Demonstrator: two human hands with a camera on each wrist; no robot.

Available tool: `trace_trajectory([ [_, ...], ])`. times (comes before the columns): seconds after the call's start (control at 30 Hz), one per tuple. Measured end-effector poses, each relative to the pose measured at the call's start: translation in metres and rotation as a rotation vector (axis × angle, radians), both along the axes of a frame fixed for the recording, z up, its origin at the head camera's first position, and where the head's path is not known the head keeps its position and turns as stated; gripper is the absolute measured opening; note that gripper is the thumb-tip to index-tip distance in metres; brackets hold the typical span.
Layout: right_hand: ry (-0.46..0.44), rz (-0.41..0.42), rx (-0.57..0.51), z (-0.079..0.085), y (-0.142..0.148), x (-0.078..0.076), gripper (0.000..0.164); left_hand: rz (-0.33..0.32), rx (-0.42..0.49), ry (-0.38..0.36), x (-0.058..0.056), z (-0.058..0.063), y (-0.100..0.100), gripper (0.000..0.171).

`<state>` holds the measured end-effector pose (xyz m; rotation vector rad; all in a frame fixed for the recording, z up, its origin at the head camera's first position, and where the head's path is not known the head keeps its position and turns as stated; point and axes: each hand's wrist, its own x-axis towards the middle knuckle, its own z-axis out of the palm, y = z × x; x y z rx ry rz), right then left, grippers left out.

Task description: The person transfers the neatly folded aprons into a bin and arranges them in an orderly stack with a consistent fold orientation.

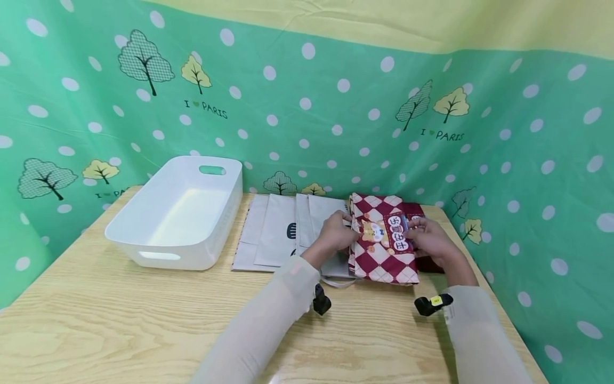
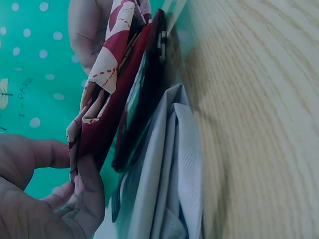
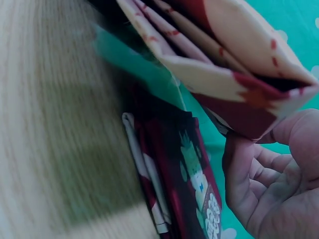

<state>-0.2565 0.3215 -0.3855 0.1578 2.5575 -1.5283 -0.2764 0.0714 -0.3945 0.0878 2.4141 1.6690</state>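
A folded cloth piece (image 1: pixel 386 266) in a dark red and cream diamond pattern, with a cartoon animal and a lettered patch, is held up between both hands. My left hand (image 1: pixel 334 233) pinches its left edge between thumb and fingers. On the opposite edge, my right hand (image 1: pixel 431 242) pinches it, as the right wrist view also shows. Its folded layers (image 2: pixel 107 124) show end-on in the left wrist view, raised above the things beneath. Below it lies another folded dark red piece (image 3: pixel 187 174) with a printed patch.
Folded grey cloth pieces (image 1: pixel 273 234) with black prints lie left of the hands, overlapping. A white plastic basket (image 1: pixel 225 229) with handle slots stands farther left on the wooden table (image 1: pixel 120 320). A green dotted curtain (image 1: pixel 297 128) hangs behind and to the right.
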Motion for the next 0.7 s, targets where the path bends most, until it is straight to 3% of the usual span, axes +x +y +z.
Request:
trace_trajectory([
  [0.37, 0.059, -0.002, 0.02, 0.002, -0.01, -0.003, 0.041, -0.015, -0.006, 0.014, 0.002, 0.005, -0.012, 0.039],
  [0.7, 0.08, 0.059, -0.023, 0.004, -0.023, -0.005, 0.04, -0.018, -0.02, 0.033, 0.004, 0.004, -0.033, 0.039],
])
